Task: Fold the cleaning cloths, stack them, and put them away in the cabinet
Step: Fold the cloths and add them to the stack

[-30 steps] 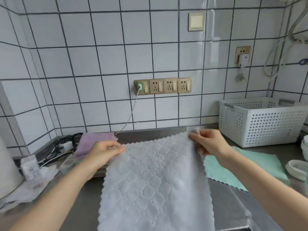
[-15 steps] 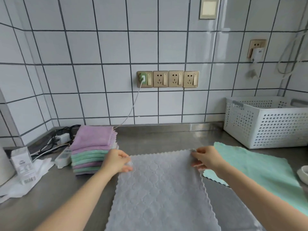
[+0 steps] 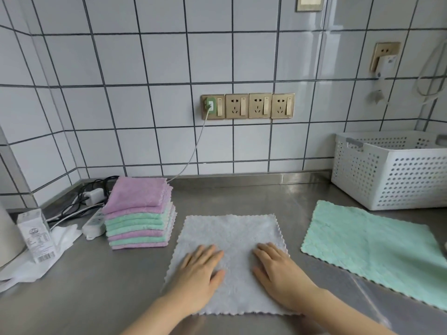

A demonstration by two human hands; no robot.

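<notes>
Fingers (image 3: pixel 205 252) of both hands straight, flat, gripping nothing. Left hand (image 3: pixel 202 274) and right hand (image 3: pixel 278 272) press palms down side by side on pale grey quilted cloth with scalloped edge (image 3: pixel 232 235), spread flat on stainless steel worktop (image 3: pixel 96 286). Stack of folded lilac and mint cloths (image 3: pixel 139 213) just left of it. Mint green cloth (image 3: pixel 372 245) lies unfolded to right. White perforated plastic basket (image 3: pixel 391 170) behind that, against white tiled wall (image 3: pixel 145 56).
</notes>
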